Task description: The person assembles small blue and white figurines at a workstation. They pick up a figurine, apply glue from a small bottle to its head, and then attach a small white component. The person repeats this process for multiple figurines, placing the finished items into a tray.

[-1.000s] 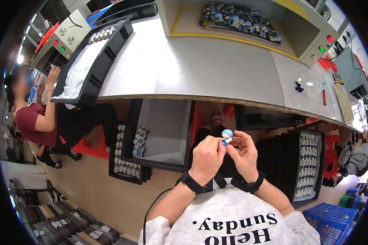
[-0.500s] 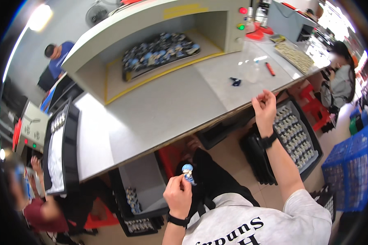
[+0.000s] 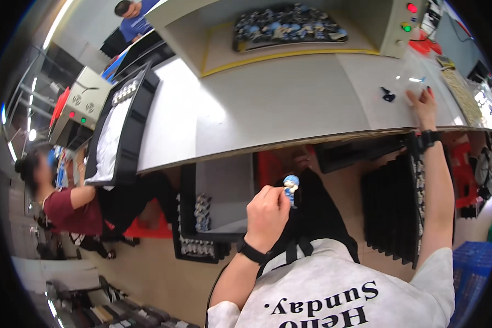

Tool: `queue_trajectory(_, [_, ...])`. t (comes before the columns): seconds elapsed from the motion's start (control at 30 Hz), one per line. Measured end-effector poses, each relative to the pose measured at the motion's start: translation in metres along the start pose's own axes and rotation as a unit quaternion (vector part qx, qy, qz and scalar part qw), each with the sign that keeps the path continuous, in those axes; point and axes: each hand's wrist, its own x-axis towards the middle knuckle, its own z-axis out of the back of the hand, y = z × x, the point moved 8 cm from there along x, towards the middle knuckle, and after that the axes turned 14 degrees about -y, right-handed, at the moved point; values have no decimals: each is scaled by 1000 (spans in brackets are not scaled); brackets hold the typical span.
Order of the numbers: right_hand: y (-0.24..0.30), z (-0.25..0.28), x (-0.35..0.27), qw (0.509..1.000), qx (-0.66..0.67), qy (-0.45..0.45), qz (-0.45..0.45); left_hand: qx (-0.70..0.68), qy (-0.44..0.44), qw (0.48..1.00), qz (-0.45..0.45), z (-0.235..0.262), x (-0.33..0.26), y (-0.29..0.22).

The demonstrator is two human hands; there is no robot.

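In my left hand (image 3: pixel 268 213), a small blue-haired figurine (image 3: pixel 291 187) is pinched upright between thumb and fingers, held in front of my lap below the table edge. My right arm stretches out over the right part of the worktable. There my right hand (image 3: pixel 422 106) has its thumb and fingers apart. Its fingertips are at a red marker (image 3: pixel 429 91), which they mostly cover. Just left of that hand lies a small dark blue piece (image 3: pixel 388 94). Beyond the fingertips is a clear plastic bag (image 3: pixel 413 74).
A lit-button cabinet (image 3: pixel 391 44) on the worktable (image 3: pixel 268 104) holds a tray of blue and dark parts (image 3: pixel 290 27). Black trays stand at the left (image 3: pixel 134 126), below the table (image 3: pixel 221 205) and stacked at right (image 3: pixel 388 208). A co-worker (image 3: pixel 71 208) sits left; another person (image 3: pixel 134 19) is behind.
My right hand has moved forward from the table's front edge onto the tabletop, reaching the red marker. My left hand still holds the figurine. The view has turned to the left.
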Motion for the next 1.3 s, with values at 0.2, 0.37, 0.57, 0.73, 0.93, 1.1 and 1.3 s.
queue_trajectory(0.2, [59,4,-75,953,288,82,42,27,45,999,7,-4,-4,6])
queue_trajectory(0.37, [125,-5,-188,854,396,338,-2,28,87,996,1,-13,-7,3])
queue_trajectory(0.57, [155,-24,-267,817,301,480,104,28,106,994,-19,-14,-9,1])
queue_trajectory(0.73, [172,-22,-284,804,260,473,251,35,115,992,-22,-13,-11,0])
queue_trajectory(0.93, [179,-18,-283,809,212,451,313,33,113,992,-41,-13,-13,-3])
queue_trajectory(1.1, [185,-13,-283,808,189,426,360,36,113,992,-44,-13,-14,-3])
queue_trajectory(1.3, [189,-10,-283,807,172,414,383,41,109,992,-47,-12,-15,-4])
